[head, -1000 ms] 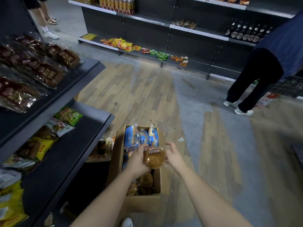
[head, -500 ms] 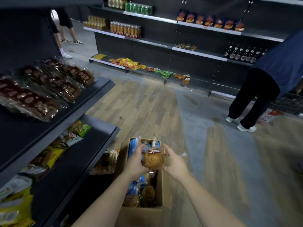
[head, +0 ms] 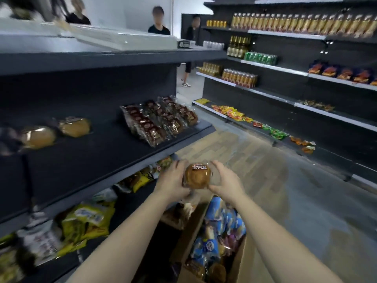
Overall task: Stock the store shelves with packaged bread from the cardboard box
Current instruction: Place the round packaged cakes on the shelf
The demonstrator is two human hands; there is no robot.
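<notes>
A round brown bun in a clear wrapper, the packaged bread (head: 197, 176), is held between my left hand (head: 172, 181) and my right hand (head: 225, 183), just off the front edge of the dark middle shelf (head: 98, 158). Below my arms stands the open cardboard box (head: 239, 260) on the floor, filled with blue-wrapped and brown bread packs. Two similar buns (head: 74, 127) lie on the middle shelf at the left. Dark brown bread packs (head: 159, 121) lean at the shelf's right end.
Yellow and white snack bags (head: 89, 219) fill the lower shelf at the left. Across the wooden aisle floor (head: 255, 166) runs a dark shelving wall with drink bottles (head: 240, 77) and snack packs (head: 230, 111). Three people stand beyond the top shelf at the far end.
Both hands have lifted the bun from above the box up to the middle shelf's height. My view has swung up and left, bringing the shelves and the people at the back into sight.
</notes>
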